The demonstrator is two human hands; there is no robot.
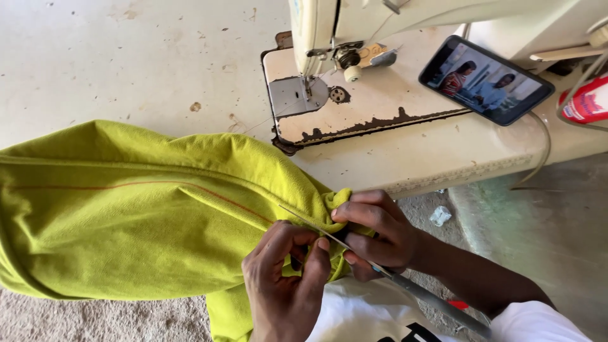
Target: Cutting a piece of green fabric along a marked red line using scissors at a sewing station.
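A yellow-green cloth (126, 215) with an orange seam line lies across the table and hangs over its front edge. My left hand (285, 285) pinches the cloth's edge from below. My right hand (380, 231) grips the bunched cloth end and holds a long thin metal blade, likely scissors (405, 288), whose tip points up-left across the fabric between both hands.
A cream sewing machine (354, 38) with a worn, chipped base (373, 107) stands at the back of the table (126, 57). A phone (486, 79) playing a video leans at the right. A red-and-white container (586, 101) sits at the far right edge.
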